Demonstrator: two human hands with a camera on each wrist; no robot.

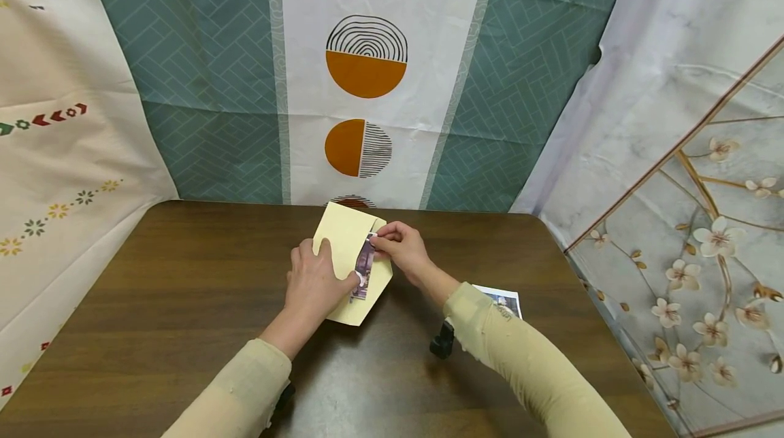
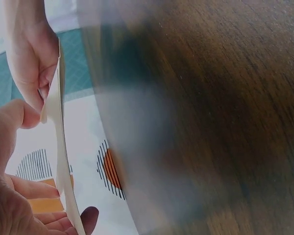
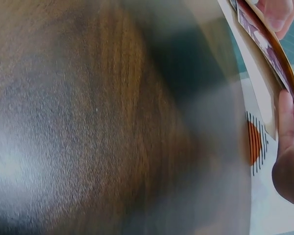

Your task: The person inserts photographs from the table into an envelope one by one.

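A pale yellow envelope is held tilted over the table in the head view, its flap folded out to the right. My left hand grips it from the left side, thumb near the opening and fingers behind. In the left wrist view the envelope shows edge-on between thumb and fingers. A purplish photo sticks partly out of the opening; how much lies inside is hidden. My right hand pinches the photo's upper end. The right wrist view shows the photo slightly bowed at the envelope's mouth.
Another printed photo lies on the brown wooden table to the right, partly covered by the right sleeve. Patterned cloth hangs behind the table's far edge, with more cloth on both sides.
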